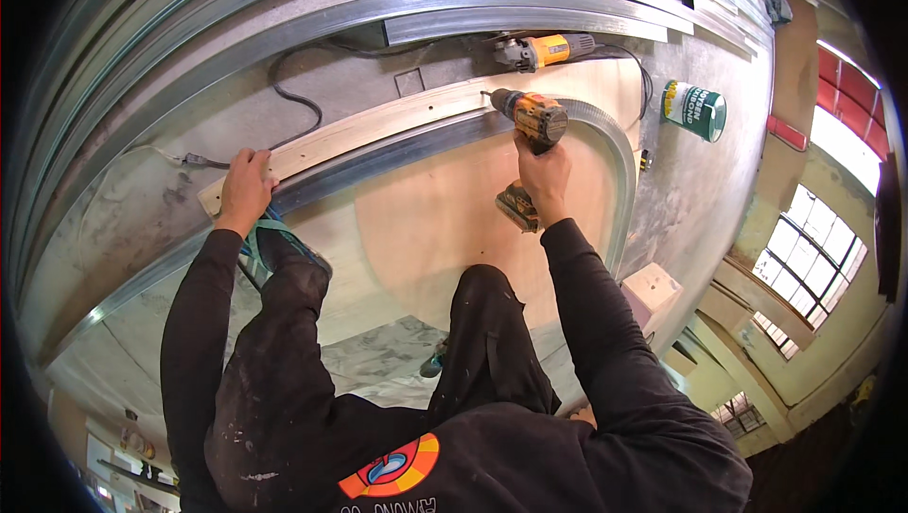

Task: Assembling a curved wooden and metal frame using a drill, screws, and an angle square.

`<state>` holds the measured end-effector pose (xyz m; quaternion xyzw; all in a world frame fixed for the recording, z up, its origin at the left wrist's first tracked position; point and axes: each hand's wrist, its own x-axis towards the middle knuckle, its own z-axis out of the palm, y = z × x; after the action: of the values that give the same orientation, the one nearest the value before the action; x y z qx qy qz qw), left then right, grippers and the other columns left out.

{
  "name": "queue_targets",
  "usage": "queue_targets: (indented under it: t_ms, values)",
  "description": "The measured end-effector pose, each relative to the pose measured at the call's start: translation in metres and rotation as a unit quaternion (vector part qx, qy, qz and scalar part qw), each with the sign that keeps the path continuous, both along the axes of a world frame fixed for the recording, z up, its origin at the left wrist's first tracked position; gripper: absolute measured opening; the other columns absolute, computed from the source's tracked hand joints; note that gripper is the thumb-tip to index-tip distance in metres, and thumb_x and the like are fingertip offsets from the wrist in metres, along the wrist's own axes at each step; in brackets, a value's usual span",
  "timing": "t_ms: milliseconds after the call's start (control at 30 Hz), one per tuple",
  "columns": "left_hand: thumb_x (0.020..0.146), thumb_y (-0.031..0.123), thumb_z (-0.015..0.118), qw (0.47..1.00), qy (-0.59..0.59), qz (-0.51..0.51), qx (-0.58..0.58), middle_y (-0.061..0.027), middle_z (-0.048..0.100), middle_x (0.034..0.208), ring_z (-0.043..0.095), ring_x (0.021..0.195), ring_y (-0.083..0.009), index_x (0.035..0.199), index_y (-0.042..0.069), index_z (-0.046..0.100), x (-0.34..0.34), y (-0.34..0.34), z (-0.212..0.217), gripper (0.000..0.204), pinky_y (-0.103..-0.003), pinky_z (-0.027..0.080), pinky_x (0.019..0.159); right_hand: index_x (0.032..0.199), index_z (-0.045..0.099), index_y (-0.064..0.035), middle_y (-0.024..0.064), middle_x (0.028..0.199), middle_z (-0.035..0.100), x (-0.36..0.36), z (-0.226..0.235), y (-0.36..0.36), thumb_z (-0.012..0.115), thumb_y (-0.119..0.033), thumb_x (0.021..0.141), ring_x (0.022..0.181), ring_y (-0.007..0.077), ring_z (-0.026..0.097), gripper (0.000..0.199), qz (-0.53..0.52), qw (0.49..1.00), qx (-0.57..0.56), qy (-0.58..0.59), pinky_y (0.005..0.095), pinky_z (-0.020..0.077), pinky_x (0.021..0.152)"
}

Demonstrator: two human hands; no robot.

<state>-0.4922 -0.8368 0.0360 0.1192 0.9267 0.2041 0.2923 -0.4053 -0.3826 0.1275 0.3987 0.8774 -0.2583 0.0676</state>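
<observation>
My right hand (546, 177) is wrapped around the handle of a yellow and black cordless drill (537, 118). The drill's bit points left, its tip at the right part of a pale wooden strip (364, 129) with a few dark holes along it. At the strip's left end, my left hand (248, 190) grips the wood, fingers over its top. Alongside the strip runs a grey metal channel (378, 152), next to a curved, ribbed metal track (619, 149). Beneath lies a light plywood panel (445, 220) with a rounded right end.
Behind the strip lie a yellow angle grinder (541, 51), a black cord (301, 97) and long metal studs (530, 19). A green and white can (693, 110) stands to the right, a wooden block (651, 295) nearer me. My left shoe (284, 234) is beside my left hand.
</observation>
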Motion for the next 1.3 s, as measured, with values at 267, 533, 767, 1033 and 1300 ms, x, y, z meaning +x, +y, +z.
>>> queue_targets:
  t_ms: [267,533,767,1033,1300]
  values:
    - [0.075,0.006,0.078,1.0,0.018,-0.012,0.011,-0.0154,0.056,0.114,0.053,0.111,-0.0365,0.12,0.005,0.061,0.002,-0.004,-0.002,0.049,-0.043,0.046,0.096,0.095,0.072,0.0002,0.0238,0.082,0.07,-0.003,0.001,0.01,0.071,-0.033,0.085,0.084,0.0391,0.07,0.035,0.111,0.993,-0.002,-0.045,0.0436,0.0539,0.072]
    - [0.075,0.007,0.077,1.0,0.027,-0.002,0.013,-0.0146,0.056,0.114,0.053,0.112,-0.0361,0.121,0.005,0.061,0.003,-0.004,-0.002,0.049,-0.043,0.046,0.096,0.101,0.069,0.0023,0.022,0.087,0.072,-0.024,0.01,0.038,0.07,-0.019,0.081,0.085,0.0361,0.071,0.03,0.132,0.978,-0.114,-0.11,0.0422,0.0538,0.076]
    - [0.075,0.007,0.077,0.999,0.027,0.009,0.016,-0.0148,0.056,0.114,0.053,0.111,-0.0361,0.12,0.005,0.061,0.005,-0.005,-0.003,0.049,-0.043,0.045,0.095,0.105,0.067,0.0019,0.0227,0.093,0.071,-0.031,0.008,0.031,0.067,-0.017,0.08,0.09,0.0365,0.07,0.032,0.144,0.98,-0.082,-0.112,0.0411,0.0536,0.078]
    - [0.074,0.005,0.077,0.999,0.03,0.013,0.032,-0.0153,0.056,0.112,0.053,0.11,-0.0365,0.118,0.005,0.062,0.005,-0.004,-0.003,0.047,-0.043,0.046,0.094,0.102,0.068,0.0014,0.0224,0.087,0.071,-0.035,0.009,0.026,0.065,-0.017,0.079,0.087,0.0372,0.07,0.029,0.106,0.98,-0.094,-0.138,0.0417,0.0542,0.077]
    - [0.073,0.003,0.078,0.999,0.026,0.022,0.02,-0.015,0.056,0.112,0.053,0.11,-0.0359,0.116,0.005,0.062,0.005,-0.003,-0.004,0.047,-0.043,0.046,0.094,0.101,0.069,0.0007,0.0255,0.09,0.07,-0.034,0.009,0.032,0.066,-0.015,0.078,0.092,0.0409,0.068,0.028,0.133,0.982,-0.068,-0.114,0.0419,0.0543,0.078]
